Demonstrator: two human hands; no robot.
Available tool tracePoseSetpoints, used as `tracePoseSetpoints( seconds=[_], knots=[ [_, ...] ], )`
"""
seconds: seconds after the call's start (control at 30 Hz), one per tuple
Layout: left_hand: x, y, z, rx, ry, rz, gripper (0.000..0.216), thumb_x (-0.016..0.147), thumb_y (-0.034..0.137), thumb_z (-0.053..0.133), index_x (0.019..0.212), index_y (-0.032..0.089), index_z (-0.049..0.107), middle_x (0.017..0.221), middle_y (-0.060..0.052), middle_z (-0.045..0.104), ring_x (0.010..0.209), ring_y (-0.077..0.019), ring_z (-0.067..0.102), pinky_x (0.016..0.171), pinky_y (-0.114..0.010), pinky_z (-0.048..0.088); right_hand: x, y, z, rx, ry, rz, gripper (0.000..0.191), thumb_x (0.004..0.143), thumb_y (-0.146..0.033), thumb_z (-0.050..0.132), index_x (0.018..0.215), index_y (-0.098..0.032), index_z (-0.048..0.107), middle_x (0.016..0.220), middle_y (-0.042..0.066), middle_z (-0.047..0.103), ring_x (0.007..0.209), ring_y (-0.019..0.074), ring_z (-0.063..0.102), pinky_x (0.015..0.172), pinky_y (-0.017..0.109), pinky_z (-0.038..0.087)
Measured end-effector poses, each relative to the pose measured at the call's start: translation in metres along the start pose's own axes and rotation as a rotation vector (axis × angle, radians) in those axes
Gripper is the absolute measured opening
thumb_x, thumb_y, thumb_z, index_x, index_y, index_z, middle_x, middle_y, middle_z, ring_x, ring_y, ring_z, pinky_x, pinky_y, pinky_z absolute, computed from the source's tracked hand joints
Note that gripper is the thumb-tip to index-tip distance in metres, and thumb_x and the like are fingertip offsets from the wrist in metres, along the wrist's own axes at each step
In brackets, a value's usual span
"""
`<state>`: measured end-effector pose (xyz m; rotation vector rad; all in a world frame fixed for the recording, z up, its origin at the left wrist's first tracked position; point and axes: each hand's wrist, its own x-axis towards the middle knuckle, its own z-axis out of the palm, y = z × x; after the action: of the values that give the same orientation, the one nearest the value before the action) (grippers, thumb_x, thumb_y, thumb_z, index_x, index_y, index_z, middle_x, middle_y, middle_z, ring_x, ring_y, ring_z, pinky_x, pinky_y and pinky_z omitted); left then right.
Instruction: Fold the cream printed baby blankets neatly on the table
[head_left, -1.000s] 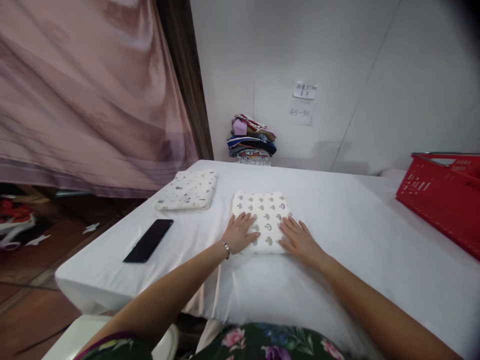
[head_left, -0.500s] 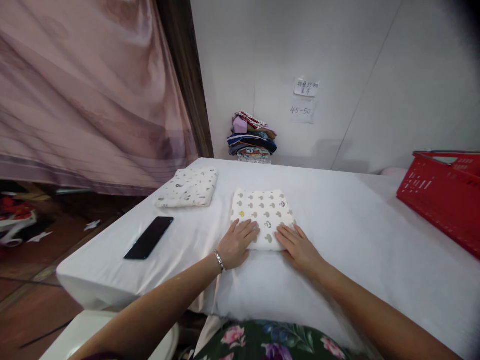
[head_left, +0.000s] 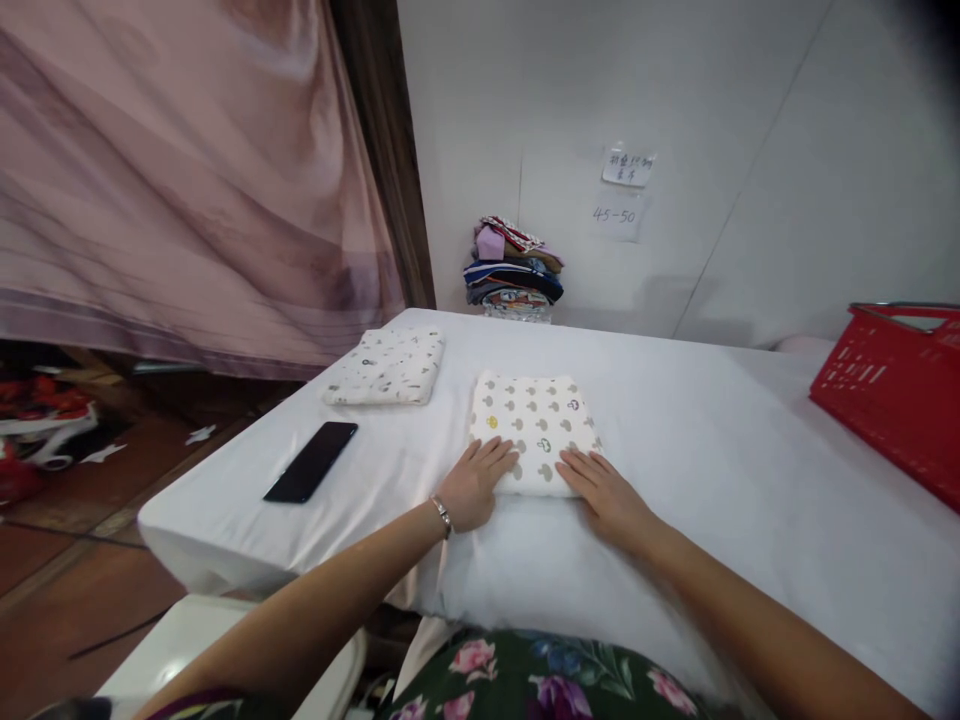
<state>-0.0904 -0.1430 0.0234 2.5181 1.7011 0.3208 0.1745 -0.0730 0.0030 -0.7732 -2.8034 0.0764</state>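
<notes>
A folded white cloth printed with grey mushroom shapes (head_left: 532, 420) lies flat on the white-covered table (head_left: 712, 450) in front of me. On its near left corner rests my left hand (head_left: 476, 482), fingers stretched out and pressed flat. My right hand (head_left: 604, 492) lies flat on the near right corner in the same way, fingers extended. Neither hand grips anything; the cloth's near corners are partly hidden under them. Farther left lies a second folded white cloth with small dark prints (head_left: 390, 367), apart from both hands.
A black phone (head_left: 311, 462) lies at the table's left side. At the right edge stands a red plastic basket (head_left: 892, 390). Folded fabrics (head_left: 514, 270) are stacked behind the table against the wall. A pink curtain (head_left: 187, 180) hangs at left, and a white stool (head_left: 195, 640) stands below.
The view has shifted slightly, so everything on the table appears a little farther right. Both hands stay flat on the cloth's near corners, with the cloth's fold unchanged.
</notes>
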Motion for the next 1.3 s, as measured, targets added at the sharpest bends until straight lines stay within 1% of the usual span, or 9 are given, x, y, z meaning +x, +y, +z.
tracePoseSetpoints(
  seconds=[0.17, 0.27, 0.37, 0.53, 0.63, 0.73, 0.9, 1.13, 1.3],
  knots=[
    [-0.01, -0.006, 0.006, -0.017, 0.049, -0.024, 0.065, 0.078, 0.033, 0.053, 0.137, 0.02, 0.03, 0.145, -0.008, 0.028, 0.136, -0.0227, 0.016, 0.112, -0.046, 0.01, -0.001, 0.0, -0.007, -0.001, -0.005, 0.135, 0.065, 0.087, -0.044, 0.039, 0.143, -0.017, 0.021, 0.147, 0.008, 0.021, 0.136, 0.0226, 0.013, 0.11, 0.046, 0.016],
    [-0.012, -0.005, 0.006, -0.06, 0.039, -0.033, 0.068, 0.078, 0.048, 0.052, 0.137, 0.02, 0.031, 0.145, -0.008, 0.027, 0.136, -0.0235, 0.016, 0.111, -0.047, 0.01, -0.002, 0.004, -0.005, 0.022, -0.055, 0.173, 0.068, 0.087, -0.055, 0.034, 0.143, -0.02, 0.02, 0.147, 0.007, 0.022, 0.136, 0.0228, 0.015, 0.109, 0.045, 0.018],
    [-0.008, -0.005, -0.002, -0.176, 0.061, -0.121, 0.059, 0.081, 0.05, 0.048, 0.132, 0.021, 0.04, 0.143, -0.007, 0.033, 0.134, -0.022, 0.022, 0.111, -0.043, 0.016, 0.001, 0.005, -0.01, 0.027, -0.053, 0.196, 0.067, 0.087, -0.057, 0.031, 0.142, -0.02, 0.022, 0.147, 0.007, 0.021, 0.136, 0.0229, 0.014, 0.109, 0.045, 0.017],
    [0.012, -0.015, -0.009, -0.29, 0.243, -0.474, 0.047, 0.085, 0.043, 0.042, 0.125, 0.018, 0.048, 0.14, -0.007, 0.037, 0.129, -0.0187, 0.033, 0.106, -0.032, 0.03, 0.022, 0.005, -0.016, -0.001, 0.061, 0.266, 0.063, 0.09, -0.053, 0.026, 0.142, -0.018, 0.023, 0.147, 0.008, 0.02, 0.136, 0.0255, 0.01, 0.108, 0.05, 0.015],
    [0.018, -0.021, -0.006, -0.258, 0.181, -0.47, 0.049, 0.084, 0.04, 0.044, 0.126, 0.015, 0.046, 0.141, -0.009, 0.035, 0.129, -0.0209, 0.034, 0.106, -0.033, 0.029, 0.03, 0.009, -0.007, 0.016, -0.011, 0.305, 0.067, 0.089, -0.057, 0.024, 0.142, -0.017, 0.022, 0.147, 0.008, 0.02, 0.136, 0.0256, 0.01, 0.107, 0.048, 0.018],
    [0.018, -0.027, -0.001, -0.303, 0.12, -0.462, 0.049, 0.083, 0.043, 0.043, 0.127, 0.021, 0.044, 0.144, -0.005, 0.031, 0.125, -0.0207, 0.04, 0.103, -0.032, 0.034, 0.029, 0.011, 0.001, 0.017, -0.065, 0.328, 0.068, 0.088, -0.058, 0.022, 0.141, -0.016, 0.025, 0.147, 0.007, 0.021, 0.136, 0.0247, 0.01, 0.108, 0.046, 0.018],
    [0.029, -0.04, -0.004, -0.4, 0.209, -0.604, 0.051, 0.083, 0.049, 0.041, 0.126, 0.022, 0.044, 0.145, -0.005, 0.029, 0.121, -0.0203, 0.044, 0.099, -0.031, 0.037, 0.037, 0.01, -0.006, 0.015, -0.021, 0.323, 0.066, 0.089, -0.057, 0.022, 0.141, -0.017, 0.026, 0.146, 0.008, 0.023, 0.136, 0.0246, 0.012, 0.109, 0.047, 0.015],
    [0.09, -0.047, -0.01, -0.212, 0.182, -0.531, 0.061, 0.082, 0.049, 0.039, 0.131, 0.012, 0.037, 0.147, -0.013, 0.022, 0.135, -0.0262, 0.016, 0.107, -0.04, 0.022, 0.102, 0.028, -0.01, -0.006, 0.03, 0.267, 0.068, 0.088, -0.057, 0.024, 0.139, -0.013, 0.029, 0.146, 0.012, 0.023, 0.136, 0.0255, 0.013, 0.108, 0.046, 0.017],
    [0.098, -0.055, 0.005, -0.259, 0.07, -0.603, 0.069, 0.083, 0.054, 0.03, 0.139, 0.015, 0.023, 0.149, -0.011, 0.011, 0.136, -0.029, 0.009, 0.107, -0.047, 0.019, 0.12, 0.058, 0.012, -0.043, -0.063, 0.408, 0.068, 0.087, -0.055, 0.026, 0.138, -0.011, 0.031, 0.145, 0.013, 0.025, 0.135, 0.0268, 0.014, 0.106, 0.045, 0.019]
  ],
)
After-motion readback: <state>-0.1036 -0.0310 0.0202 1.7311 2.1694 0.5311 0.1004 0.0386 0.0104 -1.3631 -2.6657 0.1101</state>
